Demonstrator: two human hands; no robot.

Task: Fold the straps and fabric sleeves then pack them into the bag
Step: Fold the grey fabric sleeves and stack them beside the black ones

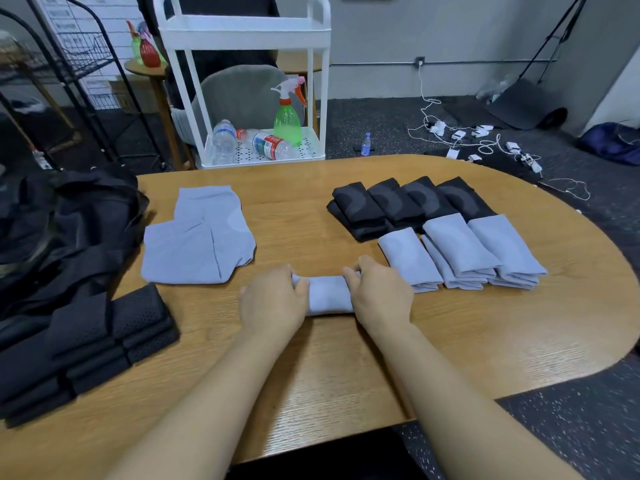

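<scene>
Head view: both hands, left [273, 299] and right [379, 296], grip the folded grey sleeve [329, 294] between them.

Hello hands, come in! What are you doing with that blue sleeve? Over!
Left hand and right hand grip the blue sleeve, mid-fold. Black bag waits left. Nothing in the way.

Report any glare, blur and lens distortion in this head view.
Head view: glare streaks the wooden table at right; wide-angle bends the white cart and table edge; both hands sharp, left hand and right hand gripping the grey sleeve.
</scene>
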